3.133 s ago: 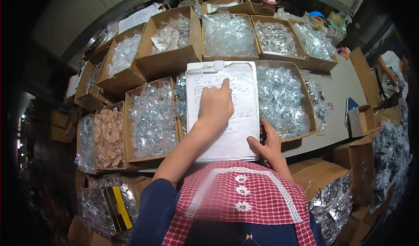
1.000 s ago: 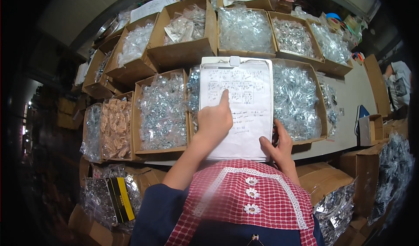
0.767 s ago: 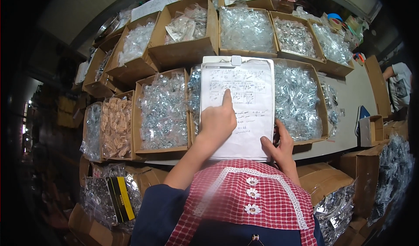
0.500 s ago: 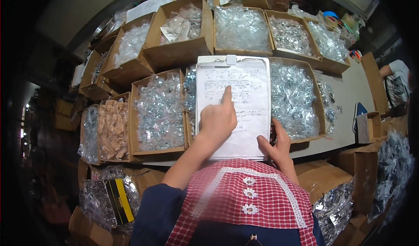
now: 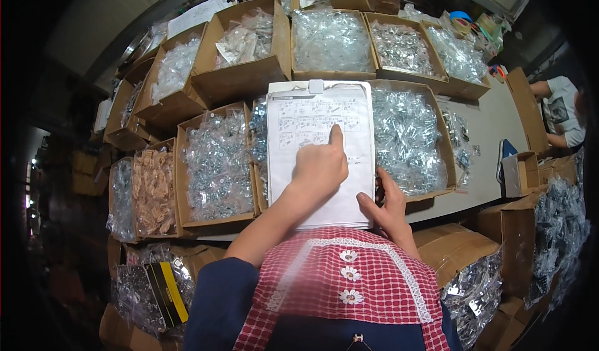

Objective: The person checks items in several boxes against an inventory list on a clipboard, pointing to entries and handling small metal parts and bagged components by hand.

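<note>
A clipboard [image 5: 321, 195] with white sheets stands in front of my apron, its clip at the far end. Handwriting and small sketches in ruled boxes fill the upper part of the top sheet. My left hand [image 5: 319, 167] is over the sheet with the index finger stretched out, its tip at the right part of the written boxes. The other fingers of that hand are curled and hold nothing. My right hand [image 5: 390, 207] grips the clipboard's lower right edge, thumb in front; the fingertips behind it are partly hidden.
Cardboard boxes of bagged metal parts [image 5: 218, 164] surround the clipboard, including a box of bagged screw-like pieces [image 5: 409, 139] and one of tan pieces [image 5: 155, 189]. More boxes [image 5: 468, 288] stand below the table edge. Another person [image 5: 561, 111] is at the far right.
My left index finger has moved right across the sheet. The view has shifted slightly, so the boxes and clipboard appear further left. My right hand keeps its grip.
</note>
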Demonstrator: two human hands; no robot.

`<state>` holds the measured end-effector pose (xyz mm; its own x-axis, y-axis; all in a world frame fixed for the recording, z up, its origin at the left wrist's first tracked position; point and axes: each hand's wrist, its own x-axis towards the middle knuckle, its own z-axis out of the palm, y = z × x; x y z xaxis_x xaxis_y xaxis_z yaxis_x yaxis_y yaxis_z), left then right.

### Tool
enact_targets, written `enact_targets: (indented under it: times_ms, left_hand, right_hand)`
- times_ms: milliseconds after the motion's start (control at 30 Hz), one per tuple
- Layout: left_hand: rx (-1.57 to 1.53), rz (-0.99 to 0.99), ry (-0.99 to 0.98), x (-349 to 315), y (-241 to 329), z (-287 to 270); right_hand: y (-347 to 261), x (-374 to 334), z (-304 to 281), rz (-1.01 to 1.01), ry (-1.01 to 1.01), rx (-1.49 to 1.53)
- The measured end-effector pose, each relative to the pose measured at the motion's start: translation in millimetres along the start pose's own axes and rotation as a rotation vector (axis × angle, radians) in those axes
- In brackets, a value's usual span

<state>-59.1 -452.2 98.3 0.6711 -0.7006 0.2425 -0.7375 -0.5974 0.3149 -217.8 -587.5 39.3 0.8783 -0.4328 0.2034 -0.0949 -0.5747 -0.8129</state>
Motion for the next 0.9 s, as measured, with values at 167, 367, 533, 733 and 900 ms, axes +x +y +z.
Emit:
enact_targets:
  times_ms: [167,367,533,733,900]
  left_hand:
    - [0.017,-0.005,-0.031,2.9,5.1,-0.1]
    - [-0.016,-0.011,-0.062,6.6,14.8,-2.3]
    - [-0.099,0.006,-0.114,9.7,18.2,3.5]
    - [-0.221,0.021,-0.202,8.5,13.7,5.9]
    - [-0.384,0.051,-0.056,-14.5,-0.1,-5.1]
  right_hand:
    - [-0.3,-0.3,0.4,-0.001,-0.002,-0.003]
    - [0.9,-0.4,1.4,-0.015,0.005,-0.002]
    - [3.4,-0.4,1.8,-0.007,-0.004,-0.003]
    - [3.9,-2.2,1.6,0.040,-0.025,0.028]
    - [-1.1,-0.9,0.2,0.048,-0.040,0.036]
